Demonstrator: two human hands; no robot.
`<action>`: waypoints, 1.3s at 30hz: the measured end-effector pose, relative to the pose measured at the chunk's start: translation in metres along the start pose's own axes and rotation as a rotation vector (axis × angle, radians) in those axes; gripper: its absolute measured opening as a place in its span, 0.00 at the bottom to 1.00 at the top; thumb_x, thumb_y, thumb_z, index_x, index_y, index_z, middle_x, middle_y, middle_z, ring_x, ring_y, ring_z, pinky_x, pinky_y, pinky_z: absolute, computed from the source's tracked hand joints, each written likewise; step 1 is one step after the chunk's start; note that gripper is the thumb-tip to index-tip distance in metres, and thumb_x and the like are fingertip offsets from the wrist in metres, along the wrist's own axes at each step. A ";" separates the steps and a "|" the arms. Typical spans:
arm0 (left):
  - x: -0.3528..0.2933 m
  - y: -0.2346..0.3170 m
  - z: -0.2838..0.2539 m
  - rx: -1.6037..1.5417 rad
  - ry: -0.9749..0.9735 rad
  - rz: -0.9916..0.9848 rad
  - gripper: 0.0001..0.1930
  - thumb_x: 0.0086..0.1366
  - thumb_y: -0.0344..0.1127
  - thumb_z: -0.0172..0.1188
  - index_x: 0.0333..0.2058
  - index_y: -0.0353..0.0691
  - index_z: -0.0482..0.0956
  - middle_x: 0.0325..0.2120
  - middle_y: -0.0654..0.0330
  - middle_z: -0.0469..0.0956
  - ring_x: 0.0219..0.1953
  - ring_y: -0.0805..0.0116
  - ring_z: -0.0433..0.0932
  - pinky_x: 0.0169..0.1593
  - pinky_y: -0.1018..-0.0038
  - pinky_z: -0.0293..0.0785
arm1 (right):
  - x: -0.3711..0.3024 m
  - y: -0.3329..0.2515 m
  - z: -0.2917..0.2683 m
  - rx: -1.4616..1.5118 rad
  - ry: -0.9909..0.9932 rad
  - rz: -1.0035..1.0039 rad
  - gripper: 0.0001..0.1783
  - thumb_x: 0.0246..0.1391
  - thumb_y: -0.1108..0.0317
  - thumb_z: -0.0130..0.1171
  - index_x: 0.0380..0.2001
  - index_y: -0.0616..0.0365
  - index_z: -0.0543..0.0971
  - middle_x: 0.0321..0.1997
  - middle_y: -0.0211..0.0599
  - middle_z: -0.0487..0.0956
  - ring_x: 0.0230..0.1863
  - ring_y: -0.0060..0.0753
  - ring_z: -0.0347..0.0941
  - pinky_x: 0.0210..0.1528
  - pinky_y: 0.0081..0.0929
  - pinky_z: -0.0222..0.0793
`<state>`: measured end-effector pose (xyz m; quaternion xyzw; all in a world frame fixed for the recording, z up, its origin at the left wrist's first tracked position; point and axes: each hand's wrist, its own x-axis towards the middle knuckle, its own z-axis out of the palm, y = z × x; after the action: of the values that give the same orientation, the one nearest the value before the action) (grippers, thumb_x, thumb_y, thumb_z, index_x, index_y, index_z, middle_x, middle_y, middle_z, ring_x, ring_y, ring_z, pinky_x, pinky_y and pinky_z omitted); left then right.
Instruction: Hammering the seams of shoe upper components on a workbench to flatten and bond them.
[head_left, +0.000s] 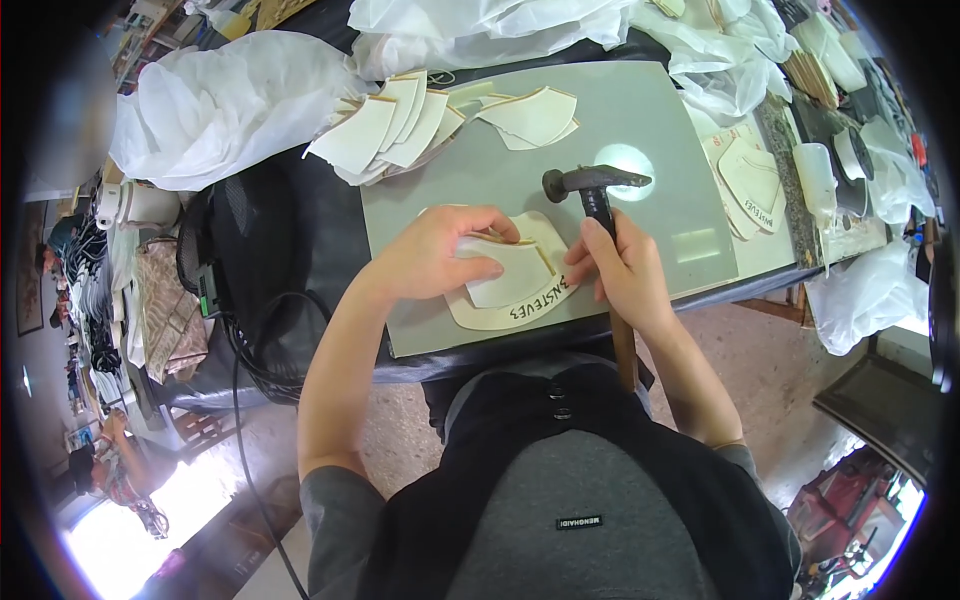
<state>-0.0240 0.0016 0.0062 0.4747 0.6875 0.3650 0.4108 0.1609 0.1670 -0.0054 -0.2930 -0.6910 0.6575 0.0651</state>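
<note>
My left hand (440,252) is on a small white leather-like cut piece (500,280), its thumb resting on the face and its fingers along the far edge. A brown-yellow strip shows along part of that piece's border. Beneath it lies a larger cream template (480,317) with rounded corners and handwritten marks. My right hand (628,268) is closed around the handle of a hammer (597,205), near its dark head. The head stands above the grey board (660,130), and the wooden handle runs down past my wrist. Some right fingertips are close to the template's right edge.
Fanned white cut pieces (385,130) lie at the board's far left, with a smaller stack (535,117) beside them. White plastic bags (240,110) line the back. More cream templates (748,185) lie to the right. A black cable (240,430) hangs at the left.
</note>
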 end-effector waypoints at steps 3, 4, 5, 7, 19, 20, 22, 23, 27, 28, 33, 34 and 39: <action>-0.002 0.001 0.002 0.044 0.027 0.004 0.17 0.51 0.33 0.63 0.41 0.36 0.79 0.36 0.51 0.82 0.41 0.56 0.81 0.48 0.67 0.74 | -0.001 -0.006 0.000 0.157 -0.092 0.050 0.18 0.70 0.58 0.46 0.36 0.65 0.71 0.30 0.39 0.81 0.27 0.23 0.80 0.17 0.15 0.63; -0.002 0.001 0.002 0.042 0.032 -0.003 0.17 0.51 0.33 0.63 0.41 0.36 0.79 0.36 0.51 0.82 0.41 0.56 0.81 0.48 0.67 0.74 | -0.002 -0.012 0.003 0.198 -0.132 0.035 0.17 0.70 0.59 0.45 0.37 0.64 0.71 0.31 0.39 0.81 0.28 0.22 0.80 0.17 0.15 0.63; -0.002 0.001 0.001 0.083 0.036 -0.004 0.18 0.51 0.33 0.64 0.42 0.36 0.78 0.37 0.52 0.81 0.42 0.58 0.80 0.48 0.69 0.74 | -0.003 -0.015 0.007 0.239 -0.170 0.021 0.17 0.70 0.59 0.45 0.38 0.64 0.71 0.32 0.39 0.82 0.29 0.22 0.81 0.18 0.15 0.63; -0.006 0.005 0.006 0.121 0.046 -0.014 0.19 0.51 0.33 0.65 0.43 0.35 0.77 0.37 0.52 0.81 0.42 0.61 0.80 0.49 0.70 0.73 | 0.000 -0.013 0.010 0.092 -0.201 0.011 0.16 0.69 0.61 0.47 0.38 0.66 0.72 0.32 0.40 0.82 0.31 0.25 0.82 0.24 0.19 0.69; -0.029 0.005 0.019 0.024 0.382 -0.232 0.26 0.52 0.30 0.68 0.51 0.36 0.70 0.24 0.60 0.77 0.25 0.80 0.75 0.31 0.78 0.71 | 0.004 -0.012 0.012 -0.029 -0.240 0.020 0.16 0.69 0.60 0.46 0.39 0.65 0.71 0.34 0.38 0.82 0.34 0.25 0.83 0.19 0.19 0.66; -0.029 0.009 0.018 0.052 0.359 -0.271 0.27 0.52 0.31 0.68 0.51 0.36 0.70 0.24 0.60 0.78 0.24 0.79 0.74 0.31 0.78 0.71 | 0.004 -0.012 0.012 -0.024 -0.238 0.022 0.16 0.69 0.60 0.47 0.39 0.65 0.71 0.35 0.38 0.82 0.34 0.25 0.83 0.19 0.19 0.67; -0.028 0.011 0.019 0.078 0.334 -0.308 0.27 0.52 0.31 0.67 0.51 0.35 0.70 0.25 0.59 0.78 0.23 0.78 0.74 0.30 0.77 0.71 | 0.004 -0.011 0.011 -0.020 -0.234 0.024 0.16 0.69 0.60 0.47 0.38 0.65 0.71 0.35 0.37 0.82 0.34 0.25 0.83 0.20 0.19 0.67; -0.027 0.010 0.019 0.097 0.329 -0.306 0.26 0.52 0.31 0.67 0.51 0.35 0.70 0.24 0.60 0.77 0.23 0.78 0.73 0.30 0.77 0.70 | 0.004 -0.011 0.011 -0.023 -0.228 0.021 0.16 0.69 0.60 0.47 0.38 0.65 0.71 0.34 0.37 0.82 0.33 0.25 0.83 0.19 0.19 0.66; -0.026 0.012 0.024 0.105 0.339 -0.311 0.25 0.53 0.33 0.65 0.50 0.37 0.69 0.23 0.50 0.77 0.27 0.54 0.79 0.34 0.63 0.73 | 0.005 -0.012 0.010 -0.070 -0.226 0.002 0.16 0.68 0.59 0.48 0.38 0.64 0.72 0.34 0.37 0.82 0.30 0.23 0.81 0.19 0.19 0.65; -0.026 0.013 0.025 0.102 0.334 -0.302 0.25 0.53 0.33 0.65 0.50 0.37 0.69 0.23 0.50 0.77 0.27 0.54 0.79 0.34 0.63 0.73 | 0.006 -0.011 0.009 -0.074 -0.217 0.003 0.16 0.68 0.59 0.48 0.38 0.64 0.72 0.34 0.37 0.82 0.30 0.23 0.81 0.19 0.19 0.65; -0.030 0.016 0.030 0.090 0.382 -0.353 0.25 0.53 0.34 0.66 0.49 0.36 0.70 0.22 0.51 0.77 0.26 0.57 0.78 0.34 0.64 0.72 | 0.012 -0.014 -0.013 0.076 -0.205 0.040 0.17 0.69 0.57 0.47 0.37 0.64 0.71 0.32 0.38 0.81 0.24 0.20 0.78 0.16 0.14 0.62; -0.029 0.016 0.030 0.086 0.380 -0.353 0.25 0.53 0.34 0.66 0.49 0.36 0.70 0.22 0.51 0.77 0.26 0.57 0.78 0.34 0.64 0.72 | 0.015 -0.017 -0.019 0.077 -0.191 0.054 0.18 0.69 0.57 0.46 0.37 0.64 0.70 0.32 0.40 0.81 0.23 0.21 0.78 0.15 0.13 0.60; -0.030 0.012 0.032 0.051 0.410 -0.353 0.24 0.53 0.34 0.67 0.48 0.36 0.71 0.18 0.54 0.75 0.24 0.60 0.77 0.33 0.66 0.72 | 0.015 -0.014 -0.012 0.138 -0.317 0.121 0.19 0.70 0.55 0.45 0.36 0.63 0.70 0.34 0.42 0.82 0.24 0.22 0.79 0.14 0.14 0.61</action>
<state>0.0159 -0.0204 0.0108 0.2740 0.8374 0.3588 0.3083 0.1493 0.1851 0.0051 -0.2216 -0.6270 0.7441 -0.0643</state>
